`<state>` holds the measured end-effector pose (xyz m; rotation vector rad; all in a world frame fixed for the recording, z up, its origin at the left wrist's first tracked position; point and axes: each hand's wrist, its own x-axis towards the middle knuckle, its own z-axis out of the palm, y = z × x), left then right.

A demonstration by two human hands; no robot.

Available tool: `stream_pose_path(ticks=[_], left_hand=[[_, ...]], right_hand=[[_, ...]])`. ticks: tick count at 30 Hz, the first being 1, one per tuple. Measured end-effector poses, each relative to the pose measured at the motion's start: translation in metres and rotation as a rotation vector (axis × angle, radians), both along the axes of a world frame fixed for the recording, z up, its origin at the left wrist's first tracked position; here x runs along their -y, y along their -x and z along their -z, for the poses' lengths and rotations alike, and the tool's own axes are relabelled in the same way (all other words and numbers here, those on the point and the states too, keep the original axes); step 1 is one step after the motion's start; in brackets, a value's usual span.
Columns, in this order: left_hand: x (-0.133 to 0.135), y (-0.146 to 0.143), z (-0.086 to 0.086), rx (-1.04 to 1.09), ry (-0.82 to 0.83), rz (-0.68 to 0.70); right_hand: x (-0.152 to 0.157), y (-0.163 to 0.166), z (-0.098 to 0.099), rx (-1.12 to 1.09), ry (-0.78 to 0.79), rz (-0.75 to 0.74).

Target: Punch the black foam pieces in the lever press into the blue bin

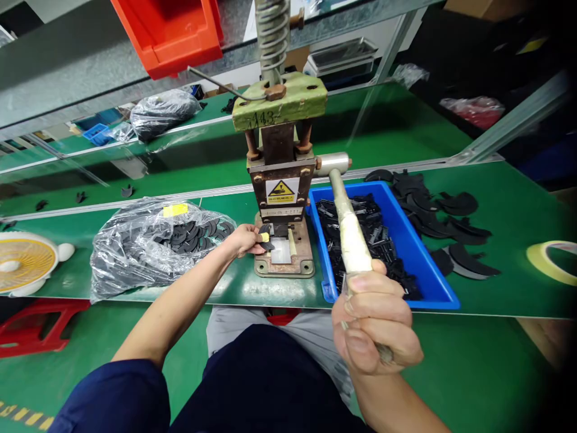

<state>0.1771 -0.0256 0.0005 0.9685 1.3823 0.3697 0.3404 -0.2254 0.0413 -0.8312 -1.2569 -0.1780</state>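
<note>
I saw a black curved piece (265, 229) at the base of the lever press (280, 144), the left hand (247, 240) pinching it. The right hand (378, 319) was wrapped around the handle (353, 237). A blue bin (401, 234) stood beside the press, opposite a plastic bag (119, 255).

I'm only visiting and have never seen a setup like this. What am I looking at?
There is one picture, taken by a camera on a person's head, looking forward and down. No robot here: just two bare hands. The left hand holds a small dark piece at the base of what looks like a hand press. The right hand grips its lever. On the green workbench, a clear plastic bag of dark curved pieces lies left of the press. To its right sits a blue bin of black parts, then loose dark pieces and a tape roll.
</note>
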Motion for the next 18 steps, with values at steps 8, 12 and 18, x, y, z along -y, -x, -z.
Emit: stream_pose_path(ticks=[8, 12, 18], left_hand=[[0.0, -0.003, 0.005, -0.032, 0.026, -0.075], [-0.004, -0.006, 0.003, -0.087, -0.034, -0.031], [-0.012, -0.006, -0.005, -0.115, -0.102, 0.08]], right_hand=[[0.0, 0.0, 0.0, -0.06, -0.044, -0.046], [0.001, 0.0, 0.001, -0.069, -0.049, -0.056], [-0.003, -0.003, 0.003, -0.045, -0.084, -0.063]])
